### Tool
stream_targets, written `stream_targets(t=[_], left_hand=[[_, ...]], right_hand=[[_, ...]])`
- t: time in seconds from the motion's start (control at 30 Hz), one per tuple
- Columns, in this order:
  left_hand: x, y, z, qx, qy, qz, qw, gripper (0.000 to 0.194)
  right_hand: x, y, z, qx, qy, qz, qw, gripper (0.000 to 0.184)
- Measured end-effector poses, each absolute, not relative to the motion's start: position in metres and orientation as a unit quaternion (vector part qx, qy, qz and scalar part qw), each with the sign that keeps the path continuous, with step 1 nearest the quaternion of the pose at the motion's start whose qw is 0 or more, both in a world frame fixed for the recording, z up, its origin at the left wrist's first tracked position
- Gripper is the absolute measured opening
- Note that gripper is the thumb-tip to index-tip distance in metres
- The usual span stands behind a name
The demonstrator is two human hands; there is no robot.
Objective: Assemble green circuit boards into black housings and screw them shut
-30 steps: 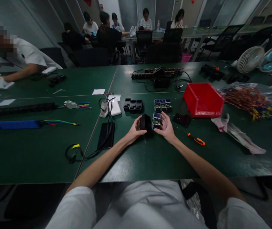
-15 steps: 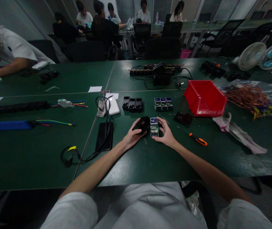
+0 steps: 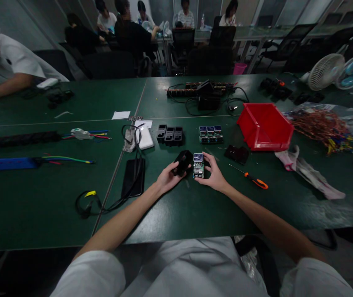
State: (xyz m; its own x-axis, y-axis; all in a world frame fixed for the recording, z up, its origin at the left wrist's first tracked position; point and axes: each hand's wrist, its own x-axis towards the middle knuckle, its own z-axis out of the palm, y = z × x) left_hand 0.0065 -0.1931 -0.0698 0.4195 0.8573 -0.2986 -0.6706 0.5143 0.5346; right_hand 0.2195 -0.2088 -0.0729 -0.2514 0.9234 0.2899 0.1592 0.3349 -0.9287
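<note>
In my left hand (image 3: pixel 169 176) is a black plastic housing (image 3: pixel 184 161), tilted and gripped by its lower left side. Close beside it, my right hand (image 3: pixel 214 172) pinches a small circuit board (image 3: pixel 198 166) by its top and bottom ends; a display sits at the board's upper end. The two parts are apart by a narrow gap. Farther back on the table stand several similar black housings (image 3: pixel 170 135) in a row. To their right lies a row of circuit boards (image 3: pixel 210 135) with displays.
A red bin (image 3: pixel 266 128) stands at right, with a dark flat piece (image 3: pixel 236 154), an orange-handled screwdriver (image 3: pixel 256 180) and a glove (image 3: pixel 309 175) near it. Left lie a black phone (image 3: pixel 133 177) under a cable and a white power bank (image 3: pixel 144 137). A co-worker (image 3: pixel 18 62) sits far left.
The fingers of my left hand have shifted on the black housing, the thumb now nearer its upper left edge, and the housing has turned slightly. My right hand still holds the circuit board.
</note>
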Motion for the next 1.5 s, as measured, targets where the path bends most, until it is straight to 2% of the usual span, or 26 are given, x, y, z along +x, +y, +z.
stream_targets(t=[0.27,0.43,0.63,0.83,1.13,1.5], left_hand=[[0.005,-0.194,-0.077,0.16,0.269,0.469,0.825,0.024],[0.009,-0.196,-0.069,0.217,0.263,0.439,0.831,0.037],[0.013,-0.198,-0.069,0.276,0.27,0.43,0.816,0.043],[0.012,-0.201,-0.074,0.307,0.285,0.412,0.809,0.049],[0.011,-0.201,-0.071,0.278,0.305,0.397,0.82,0.04],[0.01,-0.199,-0.07,0.28,0.304,0.383,0.826,0.041]], right_hand=[[0.219,-0.209,-0.075,-0.407,-0.671,0.399,0.474,0.097],[0.216,-0.211,-0.072,-0.391,-0.684,0.396,0.472,0.095],[0.213,-0.213,-0.068,-0.375,-0.7,0.381,0.473,0.094],[0.214,-0.215,-0.069,-0.375,-0.712,0.37,0.465,0.102],[0.215,-0.216,-0.062,-0.373,-0.726,0.367,0.446,0.096],[0.217,-0.214,-0.064,-0.369,-0.745,0.356,0.427,0.097]])
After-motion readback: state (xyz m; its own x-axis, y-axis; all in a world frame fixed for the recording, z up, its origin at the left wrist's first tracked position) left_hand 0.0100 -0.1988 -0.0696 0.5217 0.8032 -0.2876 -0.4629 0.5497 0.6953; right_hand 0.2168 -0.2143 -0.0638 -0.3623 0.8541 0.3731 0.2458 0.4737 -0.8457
